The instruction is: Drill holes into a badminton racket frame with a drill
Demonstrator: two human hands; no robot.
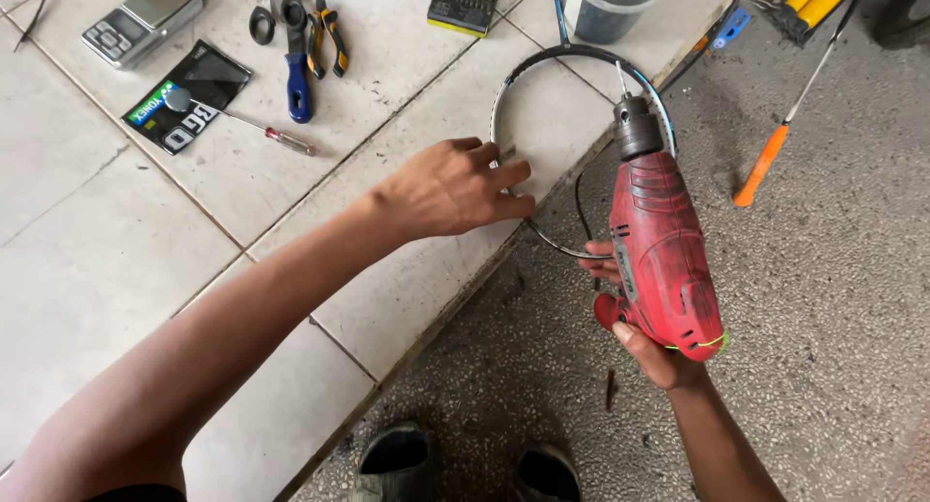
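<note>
**Racket frame steadied, drill held ready**

While the red drill (662,255) is gripped in the right hand (647,342), its bit beside the racket frame (542,80), the frame is pressed flat to the tiled floor (116,231) by the left hand (455,187), seemingly against slipping.
</note>
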